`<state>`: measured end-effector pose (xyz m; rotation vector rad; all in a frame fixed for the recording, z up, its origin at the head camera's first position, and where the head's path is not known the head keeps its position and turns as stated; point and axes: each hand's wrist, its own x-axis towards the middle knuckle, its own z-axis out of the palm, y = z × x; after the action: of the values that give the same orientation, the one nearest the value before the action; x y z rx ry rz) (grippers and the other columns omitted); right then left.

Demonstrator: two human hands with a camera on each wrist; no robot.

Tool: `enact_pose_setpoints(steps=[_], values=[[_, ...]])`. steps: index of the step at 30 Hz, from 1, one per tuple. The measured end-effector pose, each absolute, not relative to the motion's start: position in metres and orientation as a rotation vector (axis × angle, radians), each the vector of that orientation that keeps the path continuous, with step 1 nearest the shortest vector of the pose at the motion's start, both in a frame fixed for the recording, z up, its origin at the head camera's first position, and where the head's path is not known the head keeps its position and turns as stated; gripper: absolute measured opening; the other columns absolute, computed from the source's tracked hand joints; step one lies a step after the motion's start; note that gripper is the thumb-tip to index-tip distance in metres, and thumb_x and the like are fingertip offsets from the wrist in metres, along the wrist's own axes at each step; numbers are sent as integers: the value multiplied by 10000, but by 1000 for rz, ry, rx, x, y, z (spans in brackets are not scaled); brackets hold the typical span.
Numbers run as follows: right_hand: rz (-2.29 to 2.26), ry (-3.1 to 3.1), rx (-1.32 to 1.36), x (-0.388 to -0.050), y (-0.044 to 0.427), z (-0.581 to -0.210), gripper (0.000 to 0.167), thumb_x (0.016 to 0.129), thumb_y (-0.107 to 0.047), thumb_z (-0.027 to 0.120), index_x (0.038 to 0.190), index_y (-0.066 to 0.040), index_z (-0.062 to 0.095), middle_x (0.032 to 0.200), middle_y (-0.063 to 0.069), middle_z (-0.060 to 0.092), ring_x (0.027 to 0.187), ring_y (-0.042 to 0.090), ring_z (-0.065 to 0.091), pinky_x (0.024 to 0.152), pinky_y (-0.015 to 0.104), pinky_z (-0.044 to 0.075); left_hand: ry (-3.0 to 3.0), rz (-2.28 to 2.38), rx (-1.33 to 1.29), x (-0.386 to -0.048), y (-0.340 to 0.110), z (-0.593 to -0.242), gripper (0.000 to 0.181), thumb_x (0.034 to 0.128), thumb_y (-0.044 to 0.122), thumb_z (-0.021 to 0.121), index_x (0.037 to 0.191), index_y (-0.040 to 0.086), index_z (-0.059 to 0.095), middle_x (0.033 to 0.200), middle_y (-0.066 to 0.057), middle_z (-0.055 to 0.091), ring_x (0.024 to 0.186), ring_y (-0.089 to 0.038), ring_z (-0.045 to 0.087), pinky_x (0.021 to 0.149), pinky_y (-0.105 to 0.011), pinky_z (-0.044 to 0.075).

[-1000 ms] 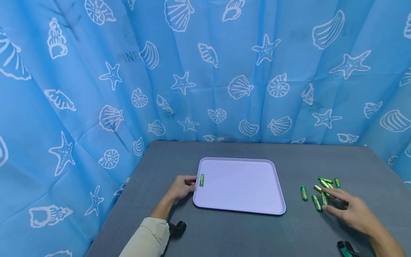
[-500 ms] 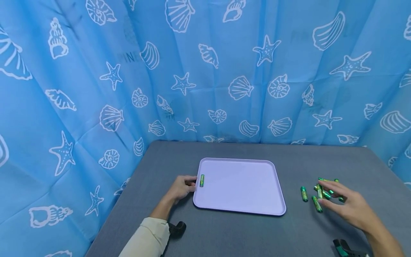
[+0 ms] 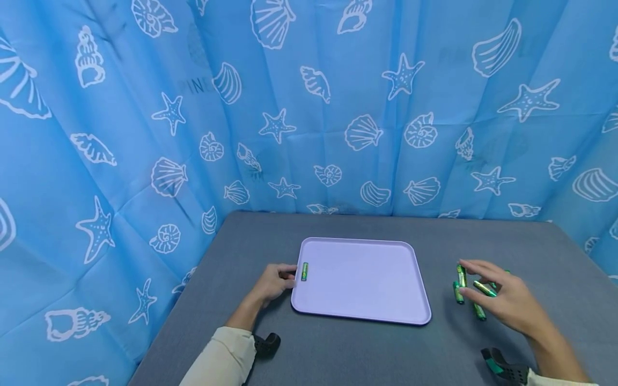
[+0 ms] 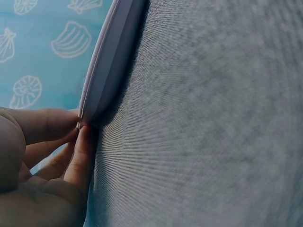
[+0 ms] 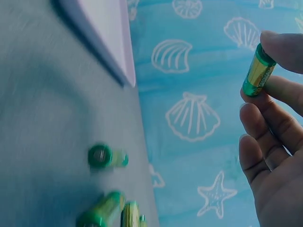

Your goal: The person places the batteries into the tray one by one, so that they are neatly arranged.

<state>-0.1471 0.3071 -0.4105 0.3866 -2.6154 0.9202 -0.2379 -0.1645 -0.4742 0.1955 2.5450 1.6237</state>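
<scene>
I'm looking over a grey, woven-textured tabletop (image 3: 362,348), backed and flanked on the left by a creased blue curtain (image 3: 309,128) printed with white seashells and starfish. A lavender rectangular tray (image 3: 362,279) lies flat on it — one green battery (image 3: 304,271) just inside its left rim, where the left hand (image 3: 270,281) pinches the edge. Well apart from it, I see the right hand (image 3: 512,300) gripping a green-and-gold battery (image 5: 259,72) between thumb and fingers, right of the tray — loose batteries (image 3: 458,292) lying around below, partly hidden.
</scene>
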Motion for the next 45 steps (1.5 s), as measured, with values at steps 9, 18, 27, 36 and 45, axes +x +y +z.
enact_pose_setpoints(steps=[9, 18, 27, 36, 45], values=[[972, -2512, 518, -159, 277, -406, 549, 805, -130, 791, 1306, -28, 593, 1242, 108, 549, 916, 49, 454, 657, 271, 380, 2547, 1624, 203, -237, -164, -474, 396, 827, -108, 664, 1218, -56, 631, 892, -72, 621, 825, -200, 551, 675, -302, 461], [1023, -2425, 628, -171, 250, -405, 530, 784, -81, 799, 1277, -17, 615, 1219, 82, 580, 933, 92, 480, 691, 279, 387, 2532, 1622, 190, -236, -163, -473, 405, 830, -100, 666, 1230, -56, 623, 895, -78, 620, 841, -206, 551, 686, -302, 465], [1061, -2409, 690, -187, 222, -412, 539, 790, -110, 800, 1281, -2, 608, 1223, 73, 588, 1066, 136, 498, 786, 255, 391, 2541, 1615, 183, -236, -163, -474, 411, 833, -103, 661, 1239, -59, 615, 912, -82, 617, 845, -207, 551, 684, -299, 464], [1125, -2435, 741, -204, 188, -416, 525, 814, -174, 787, 1282, -16, 612, 1240, 88, 590, 1061, 242, 534, 780, 419, 442, 2542, 1629, 200, -235, -164, -474, 406, 830, -108, 661, 1231, -61, 619, 913, -84, 616, 846, -211, 549, 696, -312, 467], [1282, -2422, 781, -221, 150, -421, 519, 799, -148, 796, 1273, -25, 623, 1240, 101, 594, 1060, 277, 539, 798, 524, 437, 2536, 1639, 206, -237, -164, -474, 404, 831, -106, 660, 1230, -61, 620, 900, -76, 616, 841, -203, 552, 696, -312, 470]])
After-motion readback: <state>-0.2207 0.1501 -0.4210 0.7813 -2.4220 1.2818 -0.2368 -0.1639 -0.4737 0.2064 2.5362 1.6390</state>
